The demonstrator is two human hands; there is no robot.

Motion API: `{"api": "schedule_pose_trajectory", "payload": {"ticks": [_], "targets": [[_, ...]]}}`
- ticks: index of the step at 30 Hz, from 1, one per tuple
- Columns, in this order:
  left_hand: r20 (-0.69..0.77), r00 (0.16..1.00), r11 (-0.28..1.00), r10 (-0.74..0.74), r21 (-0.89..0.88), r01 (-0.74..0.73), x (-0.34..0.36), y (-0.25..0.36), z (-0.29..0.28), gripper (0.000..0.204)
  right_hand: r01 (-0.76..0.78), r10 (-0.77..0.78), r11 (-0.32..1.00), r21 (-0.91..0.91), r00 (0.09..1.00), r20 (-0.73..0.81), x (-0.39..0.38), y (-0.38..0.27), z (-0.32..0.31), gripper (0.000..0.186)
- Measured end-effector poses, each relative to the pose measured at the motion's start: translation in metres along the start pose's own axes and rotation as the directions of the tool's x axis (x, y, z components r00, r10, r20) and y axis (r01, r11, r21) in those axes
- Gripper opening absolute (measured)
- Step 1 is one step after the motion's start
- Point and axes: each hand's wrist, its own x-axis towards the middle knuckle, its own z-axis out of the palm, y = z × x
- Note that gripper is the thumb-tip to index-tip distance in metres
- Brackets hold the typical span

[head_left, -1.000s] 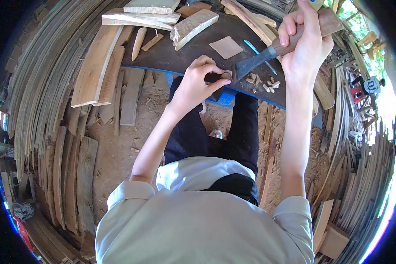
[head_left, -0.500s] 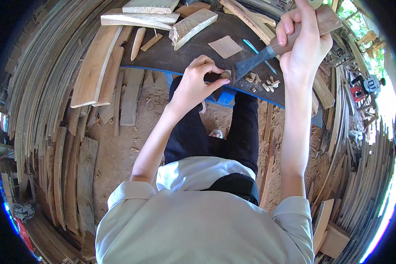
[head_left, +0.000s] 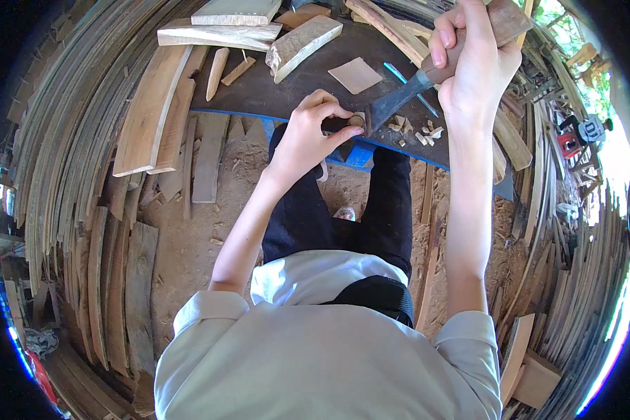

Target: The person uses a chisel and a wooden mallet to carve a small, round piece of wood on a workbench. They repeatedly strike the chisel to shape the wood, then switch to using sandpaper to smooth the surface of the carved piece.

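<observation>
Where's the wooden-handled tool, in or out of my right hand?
In: your right hand grips its handle, the dark blade slanting toward your left hand.

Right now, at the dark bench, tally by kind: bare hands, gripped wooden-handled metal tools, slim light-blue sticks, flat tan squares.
Bare left hand and right hand: 2
Gripped wooden-handled metal tool: 1
Slim light-blue stick: 1
Flat tan square: 1
Total: 5

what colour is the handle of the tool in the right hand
The handle is brown; it shows best in the head view.
</observation>
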Motion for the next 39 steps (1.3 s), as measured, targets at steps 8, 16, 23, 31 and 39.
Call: {"api": "schedule_pose_trajectory", "payload": {"ticks": [8,16,23,31,39], "targets": [[0.000,1.000,1.000,0.002,0.010,-0.002,0.001,0.003,0.001,0.025,-0.013,0.015,0.999,-0.043,0.999,0.042,0.016,0.017,-0.003,0.034],[0.070,0.994,0.996,-0.084,-0.013,0.085,0.003,0.007,-0.005,0.025,-0.098,0.097,0.995,0.009,0.994,0.053,0.022,0.020,-0.006,0.043],[-0.149,0.975,0.888,-0.163,-0.452,0.079,0.050,0.048,0.043,0.057,0.007,-0.008,1.000,0.008,0.999,0.043,0.021,0.026,-0.008,0.038],[-0.140,0.919,0.718,-0.368,-0.671,0.185,0.064,0.028,0.076,0.063,0.121,-0.113,0.988,-0.094,0.990,0.090,0.021,0.038,0.004,0.033],[-0.196,0.910,0.690,-0.364,-0.713,0.122,0.066,0.026,0.084,0.057,0.115,-0.106,0.986,-0.120,0.991,0.079,0.019,0.033,0.007,0.033]]}}
